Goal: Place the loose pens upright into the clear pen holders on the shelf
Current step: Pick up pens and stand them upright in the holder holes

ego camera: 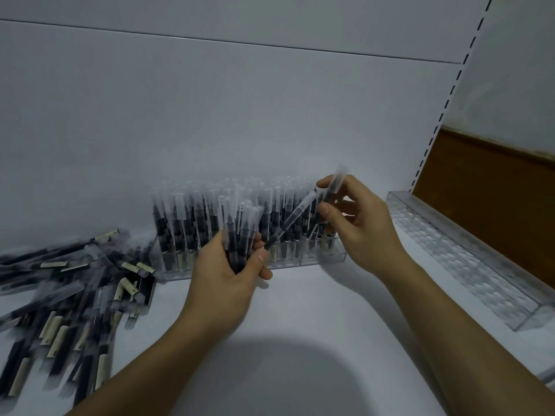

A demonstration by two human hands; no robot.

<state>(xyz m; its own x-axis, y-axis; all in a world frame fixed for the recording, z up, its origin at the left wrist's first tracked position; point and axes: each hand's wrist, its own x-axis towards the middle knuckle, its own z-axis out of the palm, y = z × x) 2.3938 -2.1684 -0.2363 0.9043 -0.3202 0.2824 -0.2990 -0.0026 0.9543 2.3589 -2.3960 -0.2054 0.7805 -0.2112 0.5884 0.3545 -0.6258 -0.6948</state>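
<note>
the left hand (228,274) gripped a bundle of pens (240,223) upright, just near of the clear holder (324,256). the right hand (360,223) pinched one pen (336,184) above its right end. loose pens (75,289) lay heaped at left.

Both hands are up over the shelf (300,331), roughly mid-way along it. The left hand (228,271) has a bundle of pens (240,229) standing up in it. The right hand (360,226) is off to its right and a bit further back, a single pen (336,187) in its fingers, and a slanted pen (292,222) runs between the two. Right behind the hands sits the pen holder (326,256) with rows of pens (186,223) upright in it, and the rear panel (210,115) is behind that. Well left of the left hand, the loose pile (75,292) lies flat on the shelf. Out past the right hand, a second holder (468,265) lies along the shelf's right side.
</note>
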